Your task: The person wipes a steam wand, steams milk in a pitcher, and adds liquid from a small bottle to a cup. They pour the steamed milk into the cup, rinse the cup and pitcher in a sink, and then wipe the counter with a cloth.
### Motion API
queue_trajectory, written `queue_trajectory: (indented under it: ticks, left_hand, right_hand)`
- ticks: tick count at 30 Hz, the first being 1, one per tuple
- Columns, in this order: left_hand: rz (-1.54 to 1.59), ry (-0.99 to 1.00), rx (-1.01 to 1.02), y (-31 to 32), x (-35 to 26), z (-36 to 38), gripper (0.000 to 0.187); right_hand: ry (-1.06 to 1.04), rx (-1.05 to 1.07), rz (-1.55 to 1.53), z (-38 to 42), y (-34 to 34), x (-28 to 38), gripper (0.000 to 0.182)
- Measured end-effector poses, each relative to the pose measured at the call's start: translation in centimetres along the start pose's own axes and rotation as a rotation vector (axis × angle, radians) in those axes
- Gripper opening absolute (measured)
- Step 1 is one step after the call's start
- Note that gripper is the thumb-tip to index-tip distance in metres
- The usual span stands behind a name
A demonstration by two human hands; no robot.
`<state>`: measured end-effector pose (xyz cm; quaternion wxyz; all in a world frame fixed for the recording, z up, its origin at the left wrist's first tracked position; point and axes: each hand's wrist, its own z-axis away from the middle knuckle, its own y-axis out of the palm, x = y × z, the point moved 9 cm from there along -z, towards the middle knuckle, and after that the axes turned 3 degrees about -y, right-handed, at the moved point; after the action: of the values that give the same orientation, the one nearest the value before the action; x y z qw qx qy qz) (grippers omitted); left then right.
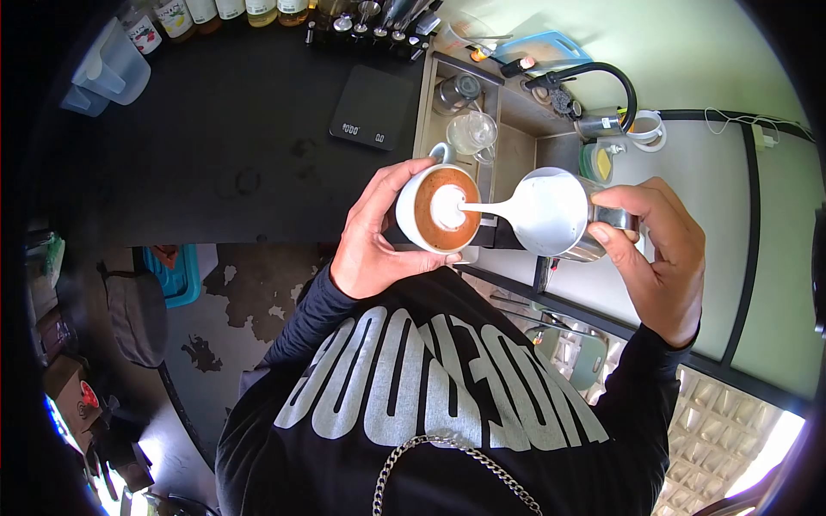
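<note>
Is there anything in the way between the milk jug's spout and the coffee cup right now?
Nothing visible. The left hand holds the cup tilted, the right hand tips the milk jug toward it, and the milk stream runs straight from the spout into the coffee, with only open air between them.

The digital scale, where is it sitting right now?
In the head view the digital scale lies on the dark counter, up and left of the cup in the left hand, just left of the sink.
</note>
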<state>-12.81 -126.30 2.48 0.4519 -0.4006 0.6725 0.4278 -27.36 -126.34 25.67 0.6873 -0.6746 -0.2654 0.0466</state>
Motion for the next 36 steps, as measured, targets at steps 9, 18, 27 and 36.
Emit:
queue_trajectory:
  ticks: [9,18,27,36]
  left_hand:
    - [0.026,0.017,0.009,0.1,-0.1,-0.4,0.105]
    - [0.146,0.019,-0.029,0.0,-0.1,-0.4,0.099]
    - [0.239,-0.050,-0.068,-0.6,0.8,0.0,0.096]
    - [0.265,-0.062,-0.068,-1.4,0.4,0.0,0.099]
  right_hand:
    - [-0.055,-0.044,0.075,0.1,-2.2,1.3,0.021]
    - [-0.170,-0.032,0.020,-0.7,-3.0,3.9,0.029]
    - [-0.263,-0.414,-0.477,-0.6,-3.8,1.0,0.032]
    - [-0.049,-0.573,-1.012,-1.3,0.3,-6.9,0.025]
